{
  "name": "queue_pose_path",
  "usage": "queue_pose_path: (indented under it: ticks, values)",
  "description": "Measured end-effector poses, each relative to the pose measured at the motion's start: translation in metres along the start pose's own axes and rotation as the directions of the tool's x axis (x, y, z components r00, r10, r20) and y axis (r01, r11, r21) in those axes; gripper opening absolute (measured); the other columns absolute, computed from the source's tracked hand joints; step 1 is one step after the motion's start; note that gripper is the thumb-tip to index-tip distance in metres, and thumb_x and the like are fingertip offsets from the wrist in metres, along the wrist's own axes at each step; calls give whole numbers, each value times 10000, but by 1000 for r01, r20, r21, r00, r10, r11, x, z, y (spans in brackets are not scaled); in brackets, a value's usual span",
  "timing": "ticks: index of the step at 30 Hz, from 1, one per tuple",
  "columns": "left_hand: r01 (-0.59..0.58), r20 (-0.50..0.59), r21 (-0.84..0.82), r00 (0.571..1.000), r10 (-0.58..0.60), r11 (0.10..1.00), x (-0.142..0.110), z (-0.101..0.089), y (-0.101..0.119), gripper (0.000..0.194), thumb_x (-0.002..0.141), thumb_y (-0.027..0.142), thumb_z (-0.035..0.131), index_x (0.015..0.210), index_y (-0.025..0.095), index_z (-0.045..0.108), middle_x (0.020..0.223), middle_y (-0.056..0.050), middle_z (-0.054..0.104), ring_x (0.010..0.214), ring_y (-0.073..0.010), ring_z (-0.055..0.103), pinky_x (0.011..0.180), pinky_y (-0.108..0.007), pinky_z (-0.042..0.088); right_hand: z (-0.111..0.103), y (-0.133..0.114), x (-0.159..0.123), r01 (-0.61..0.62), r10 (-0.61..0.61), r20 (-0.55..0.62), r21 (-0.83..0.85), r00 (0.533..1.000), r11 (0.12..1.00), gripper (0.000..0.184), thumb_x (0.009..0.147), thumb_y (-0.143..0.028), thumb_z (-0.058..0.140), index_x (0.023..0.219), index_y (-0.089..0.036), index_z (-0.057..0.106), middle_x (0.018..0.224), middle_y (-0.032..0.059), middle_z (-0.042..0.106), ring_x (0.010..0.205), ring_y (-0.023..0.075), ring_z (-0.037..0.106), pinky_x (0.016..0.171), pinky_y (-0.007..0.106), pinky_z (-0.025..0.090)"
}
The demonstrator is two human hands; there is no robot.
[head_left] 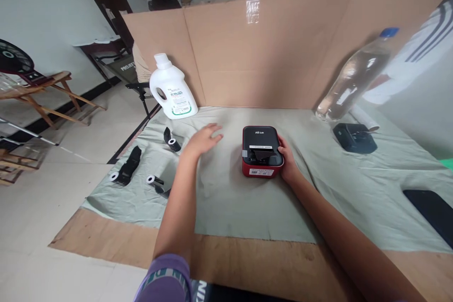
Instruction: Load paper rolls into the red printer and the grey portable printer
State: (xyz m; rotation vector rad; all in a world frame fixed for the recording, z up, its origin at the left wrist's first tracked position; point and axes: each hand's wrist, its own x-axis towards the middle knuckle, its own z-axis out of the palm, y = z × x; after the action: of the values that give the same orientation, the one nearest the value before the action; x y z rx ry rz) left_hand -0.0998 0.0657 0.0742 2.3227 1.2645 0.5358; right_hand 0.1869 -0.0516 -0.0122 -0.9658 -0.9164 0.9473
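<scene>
A small red label printer (262, 171) with a black lid sits on the pale green cloth, white stickers on its lid and front. My right hand (288, 159) grips its right side, the thumb at the lid's edge and the other fingers mostly hidden behind it. To the left, my left hand (204, 139) is apart from the printer, over the cloth, its fingers stretched out and holding nothing. Closest to that hand is a small black roll with a white core (174, 145). Two more such rolls, a partly unwound one (129, 168) and another (155, 180), lie farther left.
A white jug (173, 89) stands at the back left before a cardboard screen (255, 56). Back right are a large clear bottle (357, 78) with a blue cap and a black device (355, 138). A dark phone (430, 212) lies far right. Another person's striped sleeve (421, 52) shows behind.
</scene>
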Motion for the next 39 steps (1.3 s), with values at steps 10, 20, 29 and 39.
queue_pose_path:
  ticks: [10,20,29,39]
  values:
    - [675,-119,182,737,-666,715,-51,-72,-91,569,779,215,682,1345,256,650,1316,-72,688,1113,-303,682,921,-357,534,-4,3,2,11,-11,17,16,1000,1000,575,764,-449,645,1316,-296,590,1453,33,583,1408,316,469,1197,527,345]
    - [711,-165,166,703,-692,683,-55,-74,-105,406,695,309,723,1098,272,709,1196,-47,725,1024,-283,685,750,-330,493,-5,3,3,-32,32,-6,2,999,999,621,746,-437,634,1340,-269,562,1458,64,575,1404,328,475,1191,547,344]
    - [685,-13,156,721,-692,711,-81,-95,-99,383,625,283,685,999,197,696,1083,-66,734,959,-253,688,709,-282,484,-3,0,3,-4,4,1,-27,1000,1000,588,745,-441,617,1309,-274,590,1417,54,612,1372,312,507,1174,506,378]
    - [653,48,159,744,-666,741,-91,-106,-52,342,622,392,705,916,218,698,1022,-62,747,942,-277,688,670,-295,496,-4,1,4,-15,14,-14,-49,1000,999,627,741,-482,639,1325,-260,588,1433,61,604,1381,311,501,1166,489,394]
